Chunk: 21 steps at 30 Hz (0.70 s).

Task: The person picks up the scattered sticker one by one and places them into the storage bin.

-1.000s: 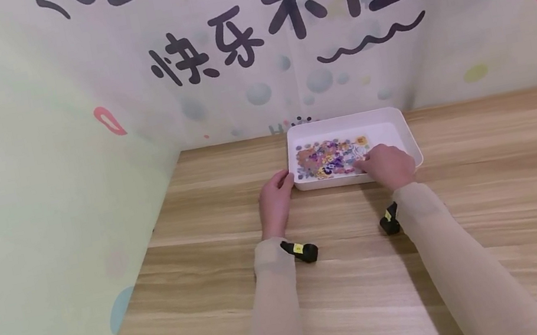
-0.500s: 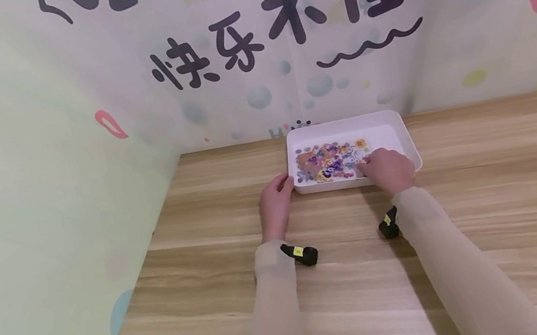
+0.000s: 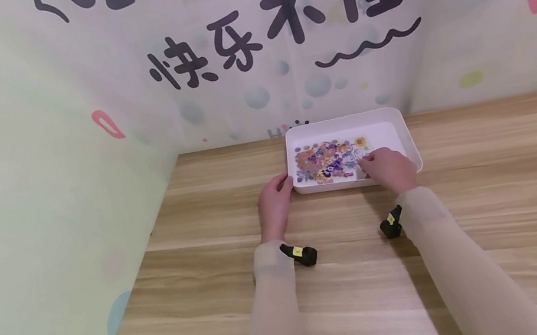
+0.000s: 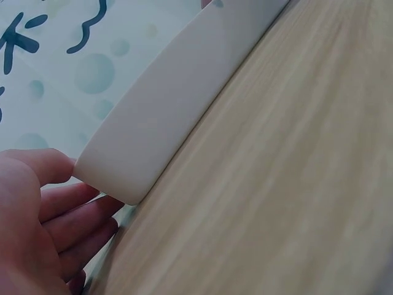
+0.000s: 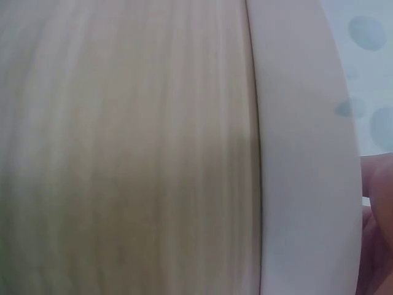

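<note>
At the back of the table stands a shallow white tray (image 3: 387,121). In it lies a flat, see-through sheet of small colourful shapes (image 3: 323,161) that look like stickers, with a yellow square near its upper right. My right hand (image 3: 390,169) reaches over the tray's front wall, fingers curled, and pinches the sheet's lower right part, where a whitish patch shows by the fingertips. In the right wrist view the tray wall (image 5: 307,153) hides most of that hand. My left hand (image 3: 275,203) steadies the front left corner, its thumb at the rim and relaxed fingers against the side (image 4: 116,178).
Behind the tray, a patterned cloth backdrop (image 3: 249,117) with dark lettering meets the wooden table's (image 3: 350,296) back edge. A pale wall (image 3: 42,231) borders the left side. Each sleeve cuff carries a small black wrist camera.
My right fingertips have shifted slightly to the right over the sheet, and a whitish patch now shows beside them. The left hand and the tray keep their places.
</note>
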Available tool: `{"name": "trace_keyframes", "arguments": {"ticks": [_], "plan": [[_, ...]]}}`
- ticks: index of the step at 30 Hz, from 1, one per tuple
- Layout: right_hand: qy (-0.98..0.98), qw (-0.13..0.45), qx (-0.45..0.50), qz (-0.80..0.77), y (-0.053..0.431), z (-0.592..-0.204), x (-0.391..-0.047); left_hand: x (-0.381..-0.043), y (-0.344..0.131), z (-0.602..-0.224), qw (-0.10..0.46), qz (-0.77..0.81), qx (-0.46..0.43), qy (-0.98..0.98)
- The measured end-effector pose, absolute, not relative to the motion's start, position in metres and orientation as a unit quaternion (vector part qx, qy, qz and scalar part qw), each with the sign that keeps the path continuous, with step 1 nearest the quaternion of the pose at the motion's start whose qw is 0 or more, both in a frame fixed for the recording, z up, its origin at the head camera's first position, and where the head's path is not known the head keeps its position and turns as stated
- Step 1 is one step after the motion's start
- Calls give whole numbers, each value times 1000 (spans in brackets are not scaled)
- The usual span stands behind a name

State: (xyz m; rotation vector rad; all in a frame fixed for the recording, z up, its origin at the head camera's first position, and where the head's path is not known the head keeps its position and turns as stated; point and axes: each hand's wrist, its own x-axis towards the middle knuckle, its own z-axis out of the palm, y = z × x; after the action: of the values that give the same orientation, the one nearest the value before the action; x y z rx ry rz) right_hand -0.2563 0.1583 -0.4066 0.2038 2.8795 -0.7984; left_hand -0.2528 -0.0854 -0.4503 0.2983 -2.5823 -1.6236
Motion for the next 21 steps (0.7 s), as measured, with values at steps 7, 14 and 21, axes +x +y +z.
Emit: {"name": "trace_keyframes", "arguments": {"ticks": [7,14,21], "plan": [[962,73,62,-255,161,-408,-255,-252,-83,-452,33,-531,101,-841],[965,63,44,-251,164,-408,-253,-250,-80,-452,34,-527,99,-843],[958,62,-21,-278,170,-398,-254,-250,-85,-451,34,-539,90,-837]]}}
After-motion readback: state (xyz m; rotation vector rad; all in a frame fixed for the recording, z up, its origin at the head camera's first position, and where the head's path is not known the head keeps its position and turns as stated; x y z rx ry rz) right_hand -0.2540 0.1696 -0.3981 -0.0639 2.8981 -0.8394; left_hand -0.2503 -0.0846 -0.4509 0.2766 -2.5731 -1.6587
